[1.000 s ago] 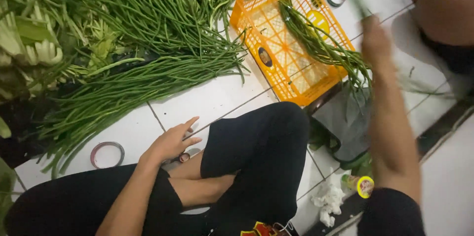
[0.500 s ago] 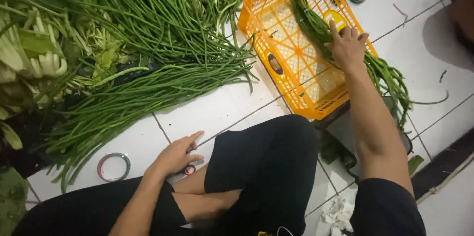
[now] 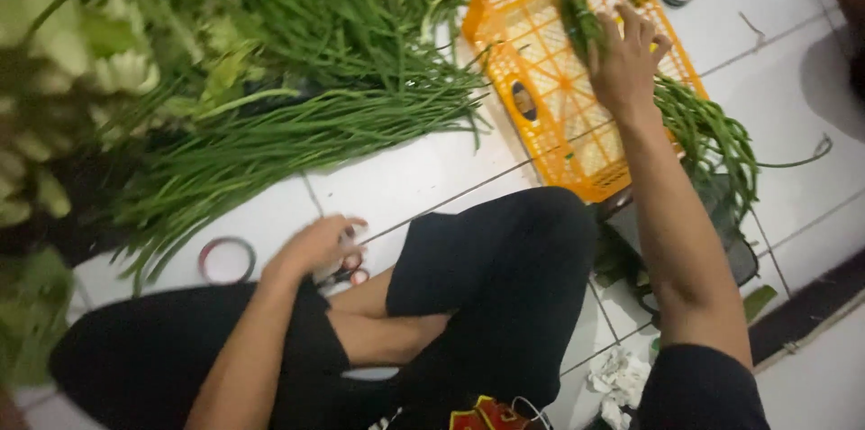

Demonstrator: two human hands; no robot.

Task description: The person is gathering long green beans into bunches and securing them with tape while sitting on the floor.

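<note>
Beans [image 3: 703,128] lie across the crate [image 3: 541,97] with their long axis running from its far rim down toward your right, your right hand [image 3: 626,65] closed over them near their top, your left hand [image 3: 315,245] curled on scissors [image 3: 347,275] on the floor.

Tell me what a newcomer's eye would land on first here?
The bright orange plastic basket on the white tiled floor, upper centre, where the right hand lays a bundle of long beans over its rim. A big heap of long beans fills the upper left, and the left hand rests on small scissors by the knee.
</note>
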